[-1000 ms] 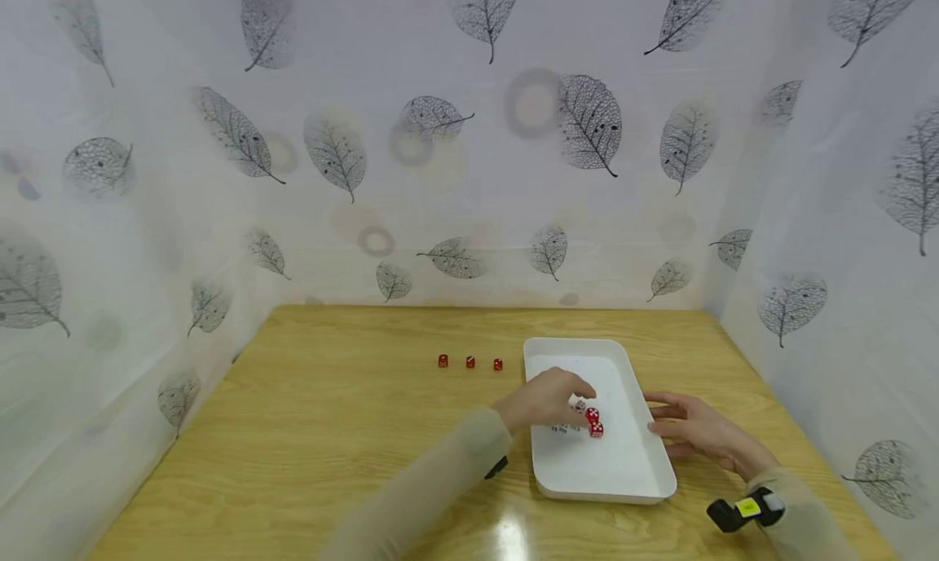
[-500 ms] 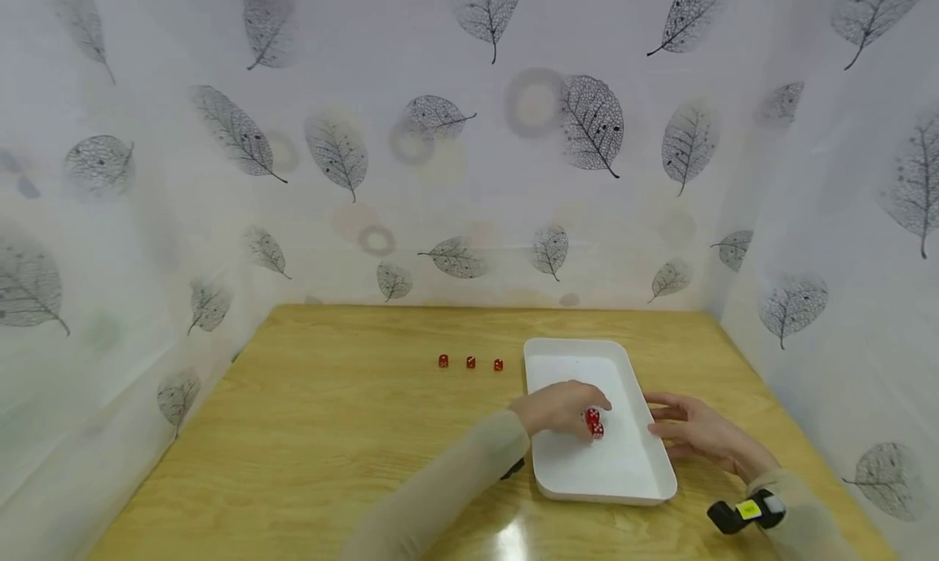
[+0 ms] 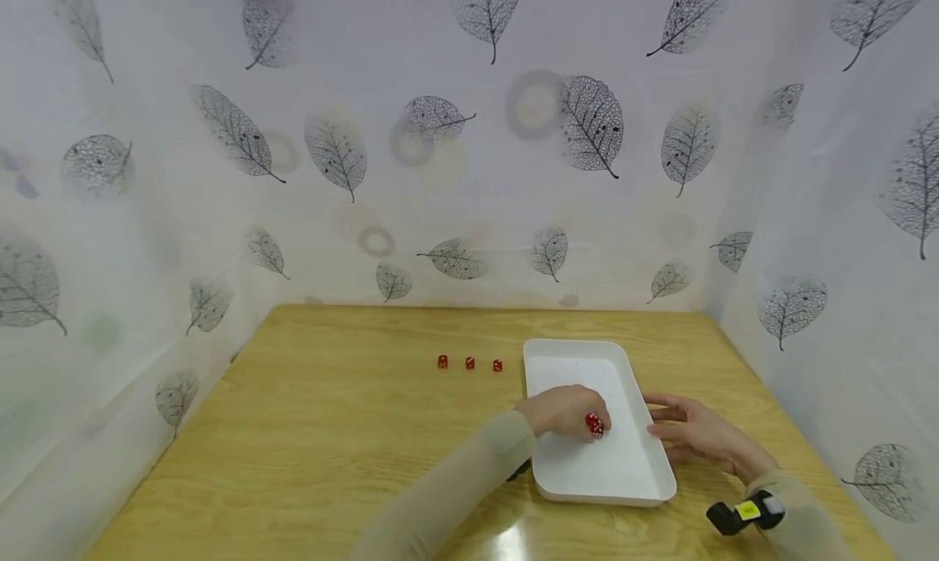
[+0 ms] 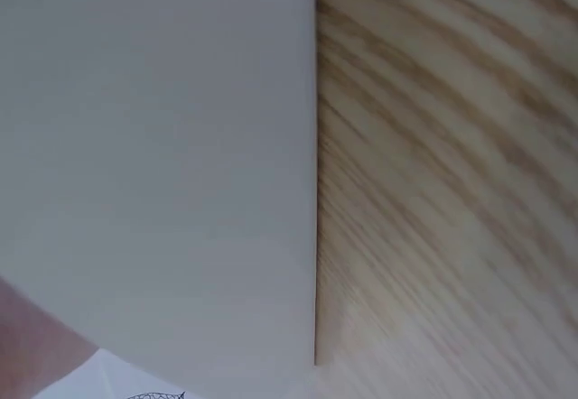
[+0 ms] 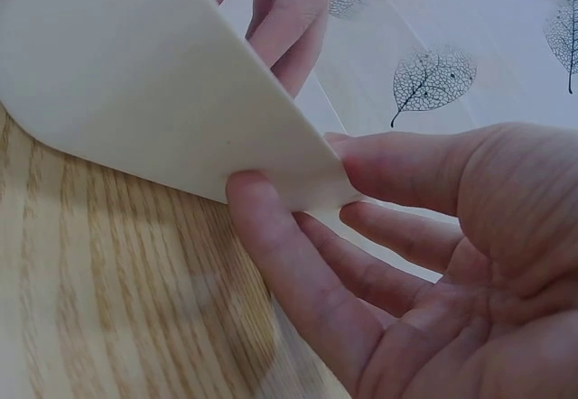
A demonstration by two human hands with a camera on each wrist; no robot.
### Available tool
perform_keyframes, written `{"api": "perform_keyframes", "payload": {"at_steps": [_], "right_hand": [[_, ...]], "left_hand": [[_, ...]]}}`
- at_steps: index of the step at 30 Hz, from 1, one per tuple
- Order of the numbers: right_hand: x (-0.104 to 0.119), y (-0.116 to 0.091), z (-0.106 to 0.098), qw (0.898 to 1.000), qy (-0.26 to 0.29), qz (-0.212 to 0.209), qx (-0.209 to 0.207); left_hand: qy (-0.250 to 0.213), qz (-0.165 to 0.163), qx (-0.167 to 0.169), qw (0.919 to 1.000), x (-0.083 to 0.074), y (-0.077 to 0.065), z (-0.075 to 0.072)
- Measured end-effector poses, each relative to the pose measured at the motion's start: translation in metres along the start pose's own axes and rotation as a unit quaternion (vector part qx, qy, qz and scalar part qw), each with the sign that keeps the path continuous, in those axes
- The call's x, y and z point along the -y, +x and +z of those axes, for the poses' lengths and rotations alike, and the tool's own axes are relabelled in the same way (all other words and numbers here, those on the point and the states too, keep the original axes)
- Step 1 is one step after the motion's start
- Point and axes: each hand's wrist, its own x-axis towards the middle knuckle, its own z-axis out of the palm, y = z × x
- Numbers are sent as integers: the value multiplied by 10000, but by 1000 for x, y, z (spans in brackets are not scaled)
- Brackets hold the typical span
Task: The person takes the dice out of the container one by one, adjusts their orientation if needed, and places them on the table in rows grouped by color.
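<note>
My left hand (image 3: 561, 410) is inside the white rectangular tray (image 3: 623, 467), its fingers and thumb curled around a few red dice (image 3: 595, 426) with white pips. The hand covers part of the dice and the tray floor beside them. My right hand (image 3: 704, 432) holds the tray's right side, with the thumb at the rim and fingers against the outer wall, as the right wrist view shows. Only the tray's outer wall (image 4: 163, 164) fills most of the left wrist view, with a bit of skin at the lower left.
Three red dice, a left one (image 3: 443, 362), a middle one (image 3: 470, 363) and a right one (image 3: 497, 365), stand in a spaced row left of the tray. The wooden table (image 3: 330, 430) is bounded by leaf-printed sheets (image 3: 469, 178) at the back and both sides.
My left hand has moved slightly right and down over the dice, and its fingers have closed around them. Whitish pieces seen earlier beside the dice are now covered. The right hand and tray stay put.
</note>
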Motion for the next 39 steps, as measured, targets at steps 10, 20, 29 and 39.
{"api": "perform_keyframes", "payload": {"at_steps": [10,20,29,39], "right_hand": [[1,-1,1,9999,-87,27,-76],[4,-1,1,9999,-125,77,-77],[3,-2,3,9989,-235,277,-279],[2,0,0,9991,-215,290,-221]], "left_hand": [[-318,-151,-253,9991,2,4,1],[-506,189,-930,9942,4,-2,-11],[-1034,291,-1385,9845,6,-14,-16],[-1629,-203,-1681,9720,17,-25,-16]]}}
